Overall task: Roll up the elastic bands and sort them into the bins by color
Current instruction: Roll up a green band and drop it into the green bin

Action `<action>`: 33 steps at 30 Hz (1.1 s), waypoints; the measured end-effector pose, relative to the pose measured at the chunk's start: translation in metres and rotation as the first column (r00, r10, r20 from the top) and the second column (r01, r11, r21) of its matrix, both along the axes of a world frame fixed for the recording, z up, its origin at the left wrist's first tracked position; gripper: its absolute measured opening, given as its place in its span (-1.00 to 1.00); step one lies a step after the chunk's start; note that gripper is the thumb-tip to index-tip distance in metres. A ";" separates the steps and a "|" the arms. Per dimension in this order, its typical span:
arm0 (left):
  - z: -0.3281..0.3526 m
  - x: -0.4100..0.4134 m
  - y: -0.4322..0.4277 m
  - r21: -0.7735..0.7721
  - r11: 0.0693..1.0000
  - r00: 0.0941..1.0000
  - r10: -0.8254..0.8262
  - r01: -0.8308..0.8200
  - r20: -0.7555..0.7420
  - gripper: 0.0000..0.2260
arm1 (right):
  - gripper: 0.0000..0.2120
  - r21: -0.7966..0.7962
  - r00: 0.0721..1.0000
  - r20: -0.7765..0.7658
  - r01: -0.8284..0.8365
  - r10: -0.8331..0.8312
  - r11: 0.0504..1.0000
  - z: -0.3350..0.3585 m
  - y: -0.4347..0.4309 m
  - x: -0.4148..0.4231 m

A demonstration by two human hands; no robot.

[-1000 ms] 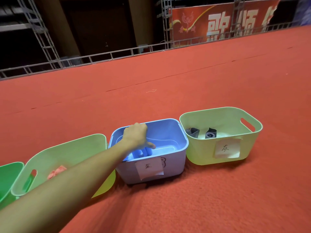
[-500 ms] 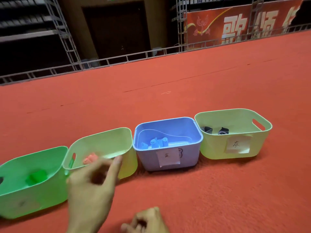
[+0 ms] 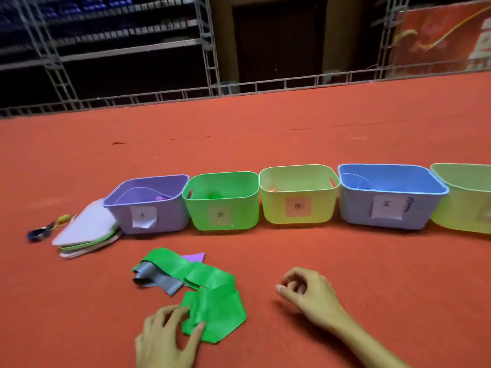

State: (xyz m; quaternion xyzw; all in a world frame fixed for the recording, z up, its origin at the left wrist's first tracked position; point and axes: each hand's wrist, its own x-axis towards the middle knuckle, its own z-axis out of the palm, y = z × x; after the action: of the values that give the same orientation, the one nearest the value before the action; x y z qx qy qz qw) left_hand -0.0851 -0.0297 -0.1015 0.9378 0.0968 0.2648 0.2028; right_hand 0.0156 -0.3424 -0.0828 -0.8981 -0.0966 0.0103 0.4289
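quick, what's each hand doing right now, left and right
left hand: pinching the near end of the green band.
right hand: closed, fingers curled, nothing visible in it.

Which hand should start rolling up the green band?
Left. The left hand pinches the near end of the green band; the right hand is curled, empty, and off to the side of it.
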 end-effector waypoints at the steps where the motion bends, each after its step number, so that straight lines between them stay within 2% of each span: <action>1: 0.000 -0.010 -0.006 -0.031 0.998 0.999 -0.048 0.048 -0.004 -0.60 | -0.67 0.056 0.998 -0.027 -0.052 0.053 0.997 0.003 0.020 -0.006; 2: -0.004 -0.016 -0.009 -0.087 0.992 0.996 -0.094 0.094 0.011 -0.66 | -0.61 0.100 0.996 -0.040 -0.078 0.082 0.992 0.006 0.039 -0.011; 3: -0.008 -0.018 -0.007 -0.166 0.977 0.989 -0.117 0.131 0.090 -0.71 | -0.56 0.113 0.995 -0.043 -0.088 0.093 0.990 0.008 0.056 -0.012; 5: -0.006 -0.021 0.007 -0.279 0.949 0.982 -0.109 0.148 0.152 -0.77 | -0.50 0.052 0.997 -0.036 -0.064 0.066 0.997 0.010 0.084 -0.014; 7: 0.002 -0.031 0.004 -0.388 0.904 0.981 -0.142 0.181 0.129 -0.82 | -0.56 0.037 0.998 -0.052 -0.022 0.024 0.999 0.007 0.106 -0.018; 11: 0.006 -0.034 0.011 -0.511 0.819 0.961 -0.170 0.262 0.219 -0.91 | -0.88 0.334 0.991 -0.129 0.000 0.046 0.943 0.006 0.126 -0.033; 13: 0.005 -0.032 0.012 -0.567 0.785 0.964 -0.150 0.250 0.219 -0.82 | -0.93 0.486 0.977 -0.192 0.014 0.092 0.874 0.015 0.125 -0.039; 15: 0.004 -0.029 0.012 -0.701 0.673 0.971 -0.141 0.236 0.192 -0.67 | -0.90 0.571 0.944 -0.300 0.062 0.138 0.819 0.027 0.122 -0.041; 16: 0.007 -0.027 0.012 -0.778 0.587 0.974 -0.113 0.225 0.197 -0.67 | -0.92 0.595 0.930 -0.334 0.079 0.157 0.799 0.033 0.120 -0.040; 18: 0.024 -0.024 0.005 -0.899 0.372 0.973 -0.065 0.229 0.221 -0.83 | -0.89 0.592 0.925 -0.341 0.072 0.169 0.802 0.047 0.112 -0.035; 19: 0.038 -0.023 0.000 -0.921 0.301 0.969 -0.053 0.247 0.243 -0.91 | -0.89 0.576 0.929 -0.331 0.059 0.166 0.816 0.053 0.107 -0.032; 20: 0.052 -0.021 -0.004 -0.919 0.281 0.960 -0.045 0.276 0.275 -0.92 | -0.85 0.554 0.936 -0.315 0.045 0.159 0.831 0.059 0.100 -0.027; 21: 0.068 -0.019 -0.008 -0.903 0.297 0.949 -0.044 0.310 0.311 -0.91 | -0.82 0.533 0.943 -0.298 0.036 0.147 0.845 0.066 0.092 -0.021; 22: 0.084 -0.016 -0.009 -0.873 0.352 0.938 -0.051 0.337 0.342 -0.89 | -0.83 0.512 0.949 -0.289 0.041 0.127 0.858 0.074 0.084 -0.017; 24: 0.121 -0.008 -0.012 -0.777 0.503 0.917 -0.093 0.380 0.388 -0.89 | -0.87 0.454 0.953 -0.286 0.046 0.097 0.890 0.091 0.065 -0.008; 26: 0.157 0.002 -0.014 -0.675 0.613 0.897 -0.140 0.411 0.420 -0.87 | -0.82 0.373 0.953 -0.285 0.011 0.103 0.928 0.103 0.045 0.002; 29: 0.206 0.016 -0.023 -0.566 0.678 0.861 -0.211 0.470 0.462 -0.86 | -0.90 0.237 0.948 -0.289 -0.064 0.133 0.969 0.115 0.022 0.008; 31: 0.231 0.026 -0.034 -0.504 0.701 0.846 -0.288 0.505 0.448 -0.86 | -0.79 0.111 0.944 -0.287 -0.133 0.160 0.985 0.117 0.009 0.010; 33: 0.250 0.037 -0.045 -0.453 0.699 0.823 -0.379 0.554 0.423 -0.84 | -0.79 -0.071 0.941 -0.294 -0.198 0.169 0.978 0.117 0.000 0.011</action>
State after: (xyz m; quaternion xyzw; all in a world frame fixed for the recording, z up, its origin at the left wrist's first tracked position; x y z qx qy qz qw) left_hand -0.0477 -0.0751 0.1486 0.7786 -0.1057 0.3016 0.5401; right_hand 0.0265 -0.3422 0.0340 -0.8944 -0.1163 0.1851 0.3901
